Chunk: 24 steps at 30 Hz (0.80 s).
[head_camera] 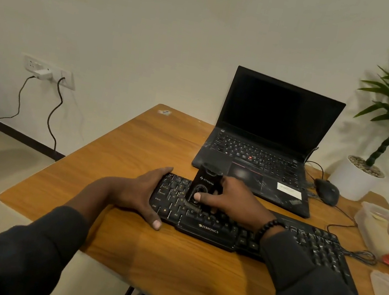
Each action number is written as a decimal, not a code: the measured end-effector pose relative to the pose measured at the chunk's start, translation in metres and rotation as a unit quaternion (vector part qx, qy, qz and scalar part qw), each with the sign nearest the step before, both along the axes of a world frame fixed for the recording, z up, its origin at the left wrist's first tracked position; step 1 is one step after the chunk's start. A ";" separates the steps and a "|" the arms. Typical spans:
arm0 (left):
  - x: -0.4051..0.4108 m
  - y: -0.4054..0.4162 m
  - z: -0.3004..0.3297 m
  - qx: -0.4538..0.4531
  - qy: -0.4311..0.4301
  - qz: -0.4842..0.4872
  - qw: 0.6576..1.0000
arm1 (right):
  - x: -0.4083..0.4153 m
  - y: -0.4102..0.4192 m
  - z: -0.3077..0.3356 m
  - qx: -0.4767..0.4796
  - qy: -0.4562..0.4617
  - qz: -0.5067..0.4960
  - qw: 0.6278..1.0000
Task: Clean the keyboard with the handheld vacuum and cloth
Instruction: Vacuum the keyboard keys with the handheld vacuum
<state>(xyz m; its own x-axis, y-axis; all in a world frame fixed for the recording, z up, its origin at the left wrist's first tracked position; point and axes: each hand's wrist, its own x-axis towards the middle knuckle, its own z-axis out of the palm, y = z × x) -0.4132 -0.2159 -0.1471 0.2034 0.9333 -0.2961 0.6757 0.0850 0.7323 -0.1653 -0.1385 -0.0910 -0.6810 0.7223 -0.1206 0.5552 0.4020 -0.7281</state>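
Observation:
A black Zebronics keyboard point(210, 230) lies across the wooden table point(168, 259). My right hand point(233, 202) grips a black handheld vacuum point(204, 183) held upright, its brush nozzle pressed on the keys at the keyboard's left part, my thumb on its oval button. My left hand point(139, 193) clasps the keyboard's left end, fingers over the far edge and thumb at the near edge. No cloth is visible.
An open black laptop point(264, 144) stands just behind the keyboard. A black mouse point(327, 191) and cables lie to its right. A potted plant point(359, 176) and clear plastic containers point(381, 229) occupy the right side. The table's left edge drops to the floor.

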 end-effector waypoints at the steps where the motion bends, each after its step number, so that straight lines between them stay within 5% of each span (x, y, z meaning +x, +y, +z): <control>1: 0.000 0.001 0.000 0.006 0.000 0.001 1.000 | -0.002 0.000 0.000 0.033 -0.021 0.001 0.999; 5: 0.001 0.002 -0.002 0.043 0.012 0.011 0.999 | -0.012 0.001 0.009 0.175 -0.040 -0.020 0.984; 9: 0.002 -0.002 -0.012 0.088 0.032 0.030 0.995 | -0.013 0.003 0.005 0.070 -0.020 0.021 0.997; 24: 0.005 -0.002 -0.024 0.138 0.059 0.046 0.988 | -0.032 -0.002 -0.002 0.223 -0.023 -0.006 0.975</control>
<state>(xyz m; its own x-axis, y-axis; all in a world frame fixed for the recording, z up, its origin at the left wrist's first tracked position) -0.4086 -0.2182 -0.1707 0.0932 0.9947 -0.0433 0.7558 -0.0424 0.6534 -0.1970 -0.1401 -0.0932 -0.6737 0.7174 0.1774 0.5891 0.6662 -0.4573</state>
